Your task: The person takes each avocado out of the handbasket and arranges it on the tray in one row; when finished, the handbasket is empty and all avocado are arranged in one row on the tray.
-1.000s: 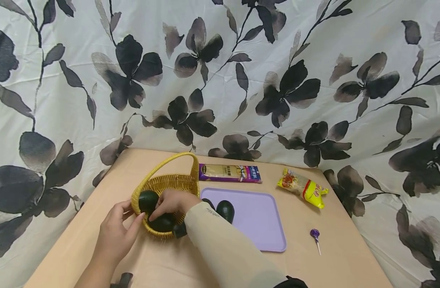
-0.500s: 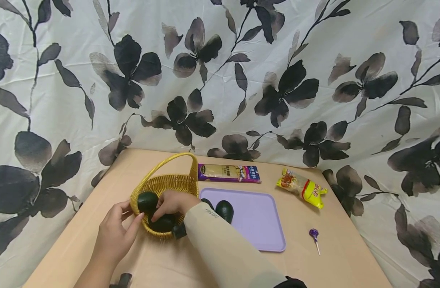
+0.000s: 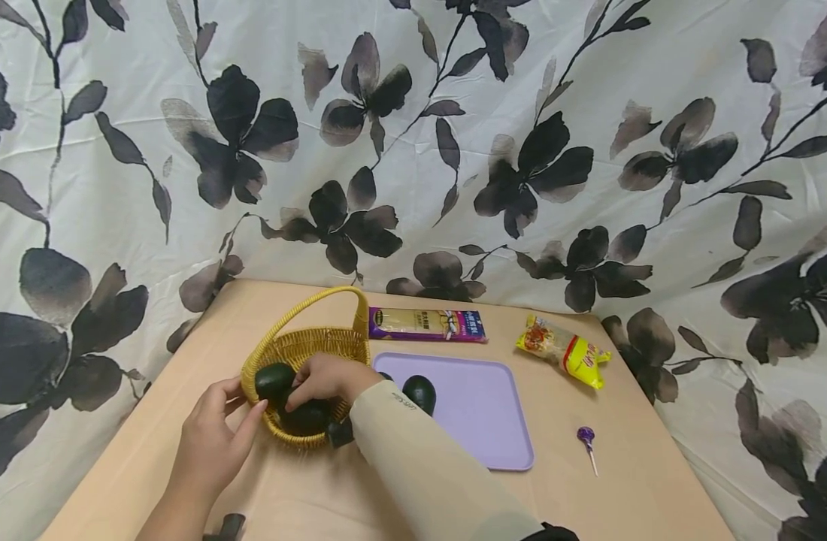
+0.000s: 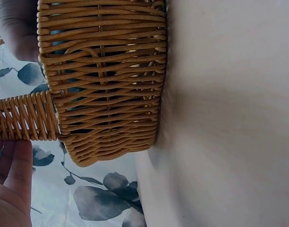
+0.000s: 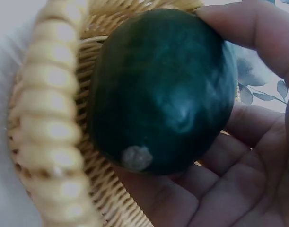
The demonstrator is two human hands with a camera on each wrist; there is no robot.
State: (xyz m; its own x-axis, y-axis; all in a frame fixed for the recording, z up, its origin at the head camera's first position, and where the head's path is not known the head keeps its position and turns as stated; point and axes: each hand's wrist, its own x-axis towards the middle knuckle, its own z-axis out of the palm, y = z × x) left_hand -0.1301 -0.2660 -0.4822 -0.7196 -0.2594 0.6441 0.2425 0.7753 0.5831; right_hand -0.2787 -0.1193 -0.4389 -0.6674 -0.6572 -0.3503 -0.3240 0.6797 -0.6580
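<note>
A yellow wicker basket [image 3: 305, 342] stands at the left of the table, its handle arching up. My left hand [image 3: 210, 436] holds it at the near left, around the foot of the handle [image 4: 23, 118]. Inside the basket are two dark green avocados; one avocado [image 3: 275, 382] lies against the left wall. My right hand [image 3: 325, 379] reaches in from the right and grips the other avocado [image 3: 308, 418], low by the front wall. In the right wrist view, thumb and fingers wrap this avocado [image 5: 163, 90], its pale stem scar showing. The sleeve partly hides the tray.
Right of the basket lies a lilac tray [image 3: 488, 421] with an avocado [image 3: 420, 394] and another mostly hidden one. Behind are a purple noodle packet [image 3: 427, 324] and a yellow snack bag [image 3: 564, 351]. A purple lollipop [image 3: 587, 443] lies at the right.
The head view shifts slightly, so everything sits a little further left. Both hands keep their holds on the basket and the avocado, with no clear movement.
</note>
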